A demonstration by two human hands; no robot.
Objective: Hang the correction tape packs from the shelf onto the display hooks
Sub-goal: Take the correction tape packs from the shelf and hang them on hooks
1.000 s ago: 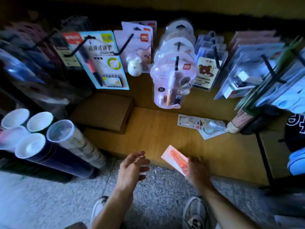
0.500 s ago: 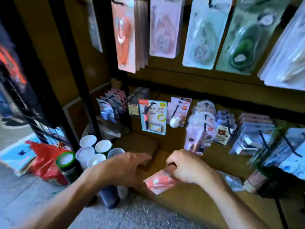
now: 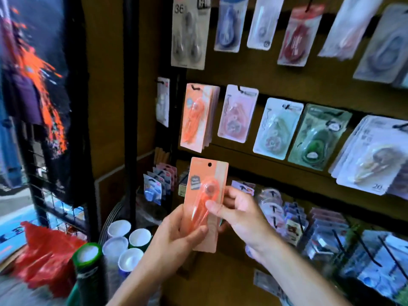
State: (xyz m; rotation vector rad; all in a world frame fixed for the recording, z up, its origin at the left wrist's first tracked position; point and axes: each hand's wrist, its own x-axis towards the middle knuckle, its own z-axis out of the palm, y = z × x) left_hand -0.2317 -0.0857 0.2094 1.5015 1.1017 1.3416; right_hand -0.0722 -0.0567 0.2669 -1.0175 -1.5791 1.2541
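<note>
An orange correction tape pack stands upright in front of me, its hang hole at the top. My left hand grips its lower left edge with the thumb across the front. My right hand pinches its right side, thumb on the blister. Just above it a stack of matching orange packs hangs on a black display hook. A loose pack lies on the wooden shelf below my right forearm.
Other tape packs hang in rows: pink, pale green, dark green. Rolled tubes with white caps and a green-rimmed tube stand at lower left beside a red bag. A black rack post rises on the left.
My right hand took the orange pack off the low shelf and lifted it. My left hand joined it, and the pack now stands upright just under the orange stack.
</note>
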